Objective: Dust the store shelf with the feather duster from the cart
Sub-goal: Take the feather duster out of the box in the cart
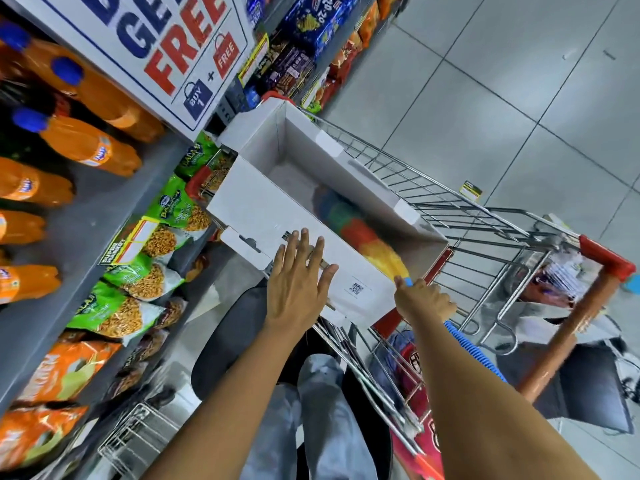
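The feather duster (360, 233) lies slanted inside the white cardboard box (298, 216) that sits in the wire cart (485, 237), its fluffy head banded blue, green, red and yellow, its ribbed blue handle sticking out over the box's near corner; the grey store shelf (86, 216) stands left of the box
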Demonstrator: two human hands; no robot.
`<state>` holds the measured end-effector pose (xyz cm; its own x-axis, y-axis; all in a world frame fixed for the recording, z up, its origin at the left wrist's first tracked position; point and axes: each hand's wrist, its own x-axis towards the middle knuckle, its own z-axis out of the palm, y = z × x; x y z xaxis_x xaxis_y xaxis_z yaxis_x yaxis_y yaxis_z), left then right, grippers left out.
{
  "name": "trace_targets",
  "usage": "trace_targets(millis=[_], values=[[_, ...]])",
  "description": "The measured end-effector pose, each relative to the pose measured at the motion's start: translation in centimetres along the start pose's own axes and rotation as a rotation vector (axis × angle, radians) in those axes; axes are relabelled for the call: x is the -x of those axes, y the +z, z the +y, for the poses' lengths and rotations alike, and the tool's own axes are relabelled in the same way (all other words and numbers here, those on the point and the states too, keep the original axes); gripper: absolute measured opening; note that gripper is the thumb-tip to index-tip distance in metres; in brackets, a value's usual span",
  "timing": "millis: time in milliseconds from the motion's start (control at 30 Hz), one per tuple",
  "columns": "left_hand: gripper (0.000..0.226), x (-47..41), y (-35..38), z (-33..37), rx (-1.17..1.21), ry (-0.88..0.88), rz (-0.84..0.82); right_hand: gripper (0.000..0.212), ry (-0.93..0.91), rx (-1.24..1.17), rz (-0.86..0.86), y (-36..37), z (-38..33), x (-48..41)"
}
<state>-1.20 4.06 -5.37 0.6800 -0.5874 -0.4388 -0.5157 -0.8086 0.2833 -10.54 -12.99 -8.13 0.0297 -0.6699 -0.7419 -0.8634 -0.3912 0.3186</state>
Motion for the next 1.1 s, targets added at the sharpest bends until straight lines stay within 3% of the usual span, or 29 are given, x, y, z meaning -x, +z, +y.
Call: trace_targets(millis=[167,267,500,700,900,1033,1100], values=[[0.06,0.2,0.1,-1.2,0.019,-0.023,0.005,0.062,0.019,-0.064,-0.079,-0.2,0.5,-1.2],[0.07,0.3,-0.1,-1.4,0.039,-0.041,-0.006,0.063,-0.011,-0.026,-0.048,-0.5,-0.1,-0.7],[0.059,-0.3,-0.5,-0.7,0.057,-0.037,0.01,0.054,-0.145,-0.109,0.033,-1.4,-2.3,0.6],[0.06,0.5,-2.4,-0.4,0.073,-0.032,0.068,0.045,-0.212,0.006,0.109,-3.4,-2.6,2.6],[0.057,2.0,-6.9,-0.1,0.073,-0.044,0.102,0.037,-0.345,0.346,0.295,-8.0,-0.4,6.2],[0.058,3.2,-11.9,0.9,0.03,-0.036,0.137,0.037,-0.404,0.409,0.417,-11.1,2.4,9.4],[0.059,3.6,-14.6,1.6,0.009,-0.031,0.147,0.05,-0.406,0.378,0.472,-13.0,3.5,10.9]])
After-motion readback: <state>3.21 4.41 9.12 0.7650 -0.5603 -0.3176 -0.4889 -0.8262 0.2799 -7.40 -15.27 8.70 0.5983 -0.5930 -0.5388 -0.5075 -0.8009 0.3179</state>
